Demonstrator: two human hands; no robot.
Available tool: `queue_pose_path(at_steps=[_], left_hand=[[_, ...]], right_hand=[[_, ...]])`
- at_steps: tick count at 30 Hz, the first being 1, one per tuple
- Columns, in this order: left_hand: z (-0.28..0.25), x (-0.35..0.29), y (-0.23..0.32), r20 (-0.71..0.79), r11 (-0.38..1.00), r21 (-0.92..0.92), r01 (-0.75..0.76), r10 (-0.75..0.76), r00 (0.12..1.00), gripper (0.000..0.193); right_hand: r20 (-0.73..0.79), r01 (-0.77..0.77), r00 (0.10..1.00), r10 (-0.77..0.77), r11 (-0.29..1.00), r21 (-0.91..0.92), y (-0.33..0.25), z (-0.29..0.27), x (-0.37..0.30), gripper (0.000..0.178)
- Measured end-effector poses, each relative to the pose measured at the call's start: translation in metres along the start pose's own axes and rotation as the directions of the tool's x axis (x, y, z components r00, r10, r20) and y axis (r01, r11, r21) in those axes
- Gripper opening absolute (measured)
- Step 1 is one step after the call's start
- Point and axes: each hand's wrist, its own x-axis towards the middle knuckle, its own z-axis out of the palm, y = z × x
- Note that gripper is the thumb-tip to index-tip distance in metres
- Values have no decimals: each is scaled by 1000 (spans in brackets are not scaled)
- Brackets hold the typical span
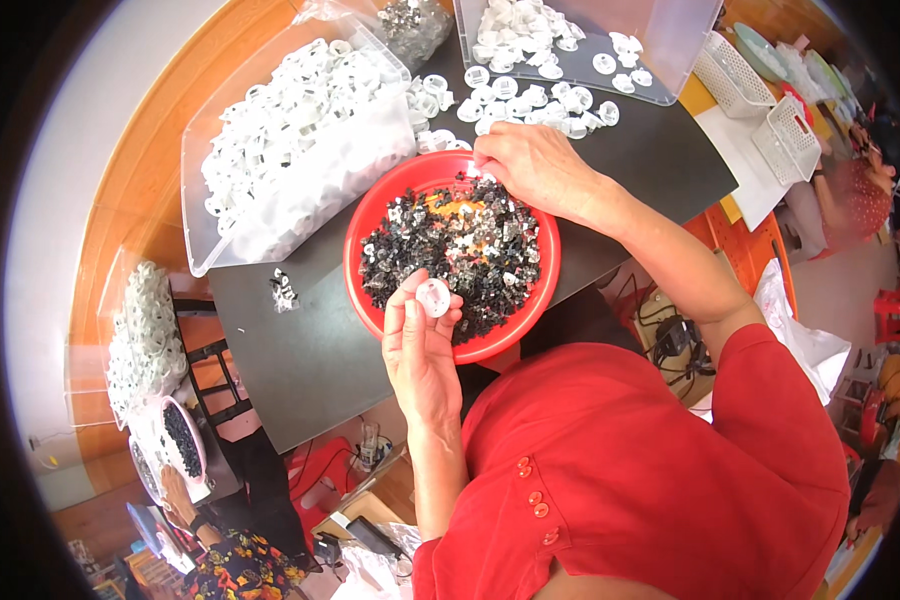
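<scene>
My left hand (422,350) pinches a round white plastic part (433,297) between thumb and fingers, over the near side of a red basin (552,270). The basin holds a heap of small black, clear and white pieces (495,265). My right hand (535,165) is at the basin's far rim with its fingers bent together. Something white shows beneath those fingertips, but what they grip is too hidden to name. Beyond that hand, loose round white parts (505,88) like the held one lie on the dark table (300,385).
A clear bin (198,225) heaped with white parts stands left of the basin. Another clear bin (610,85) lies at the back right. A small pile of black and white pieces (283,290) sits on the table. A co-worker's hand (178,495) is at lower left; white baskets (735,75) stand right.
</scene>
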Motion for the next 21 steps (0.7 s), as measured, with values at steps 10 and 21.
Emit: queue_pose_path(at_steps=[10, 21], left_hand=[[1, 2, 2, -11, 999, -37, 14, -14, 1000, 30], [0, 4, 2, -4, 999, -41, 22, -22, 1000, 31]], right_hand=[[96, 8, 995, 3, 993, -116, 0, -7, 3, 7], [63, 15, 998, -16, 1000, 9, -4, -16, -1, 11]])
